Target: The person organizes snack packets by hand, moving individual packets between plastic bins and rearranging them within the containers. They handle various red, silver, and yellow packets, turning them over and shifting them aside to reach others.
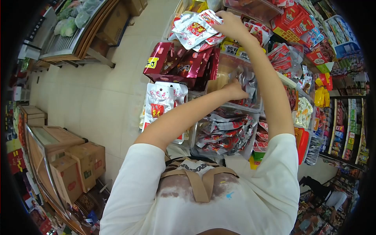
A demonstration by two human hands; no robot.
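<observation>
Stocking of the snack display looks roughly midway, judging from the head view. The lower clear bin (194, 137) lies heaped with silver-and-red packets, while the upper clear bin (225, 72) shows bare space at its near side and only a modest pile further in. The right hand (231, 24) is raised above the display, fingers closed around a bundle of packets (194, 28) of white foil with red labels, so that lot is not yet set down. The left hand (236, 91) reaches into the upper clear bin among the silver packs; I cannot tell whether its fingers pinch one. Maroon pouches (176, 62) and white pouches (160, 103) sit just beside the bins. The surface is a crowded rack of tubs. Around it are pale floor tiles (102, 90), cardboard boxes (78, 164) at the left and packed shelves (348, 129) at the right.
</observation>
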